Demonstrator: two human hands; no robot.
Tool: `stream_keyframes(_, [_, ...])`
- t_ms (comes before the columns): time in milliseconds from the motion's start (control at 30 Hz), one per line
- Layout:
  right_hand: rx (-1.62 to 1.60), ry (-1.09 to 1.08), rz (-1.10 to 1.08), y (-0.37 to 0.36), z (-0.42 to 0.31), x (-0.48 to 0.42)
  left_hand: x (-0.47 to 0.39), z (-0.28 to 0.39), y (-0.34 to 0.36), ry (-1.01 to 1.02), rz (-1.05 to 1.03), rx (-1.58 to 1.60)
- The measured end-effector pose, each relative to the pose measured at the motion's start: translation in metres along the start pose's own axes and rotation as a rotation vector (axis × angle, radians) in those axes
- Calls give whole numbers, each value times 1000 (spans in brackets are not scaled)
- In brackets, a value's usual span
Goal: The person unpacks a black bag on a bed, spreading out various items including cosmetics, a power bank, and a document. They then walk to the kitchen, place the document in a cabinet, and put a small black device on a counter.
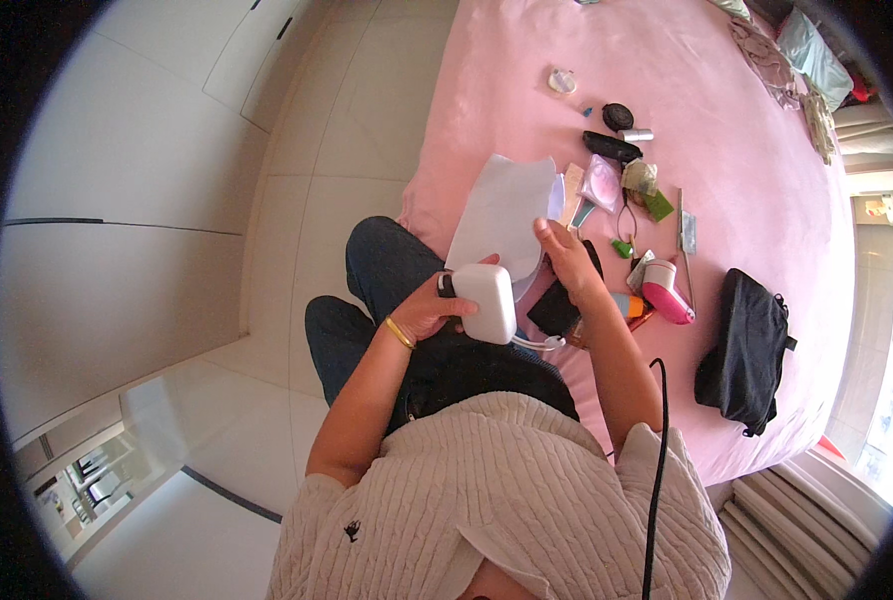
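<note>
My left hand (428, 307), with a gold bangle at the wrist, is shut on a white rounded device (485, 304), possibly a power bank. A black part shows at one end of the device, and a short white cable (540, 343) sticks out at its lower side. The device is above my lap. My right hand (570, 259) is raised beside the white paper sheets (503, 210), its fingers extended and nothing visible in it. Whether its fingertips touch the paper, I cannot tell. Partly hidden behind the right forearm lies a black flat item (555, 309).
On the pink bedsheet (716, 165) lie a pink-and-white device (666, 291), a black bag (743, 352), a green packet (656, 204), a pink clear packet (601, 183), a black pouch (611, 146) and a round black case (617, 117). A black cable (658, 465) hangs near my right arm.
</note>
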State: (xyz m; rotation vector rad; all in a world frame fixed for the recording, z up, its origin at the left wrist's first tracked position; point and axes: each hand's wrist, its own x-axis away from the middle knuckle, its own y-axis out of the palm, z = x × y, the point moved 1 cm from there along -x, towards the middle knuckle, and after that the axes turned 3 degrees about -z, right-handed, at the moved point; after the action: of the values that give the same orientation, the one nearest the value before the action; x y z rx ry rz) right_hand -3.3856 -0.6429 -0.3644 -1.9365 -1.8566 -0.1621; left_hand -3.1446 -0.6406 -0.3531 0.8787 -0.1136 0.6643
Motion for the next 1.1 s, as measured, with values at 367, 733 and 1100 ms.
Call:
stream_keyframes(367, [227,-382,159,-10,-25,11,21,-1,-16,330,215,159])
stream_keyframes(733, [255,-642,-85,-5,-96,40,33,43,0,354,353,-106])
stream_keyframes(1100, [92,-444,47,39,-149,37,72,43,-7,321,401,-247])
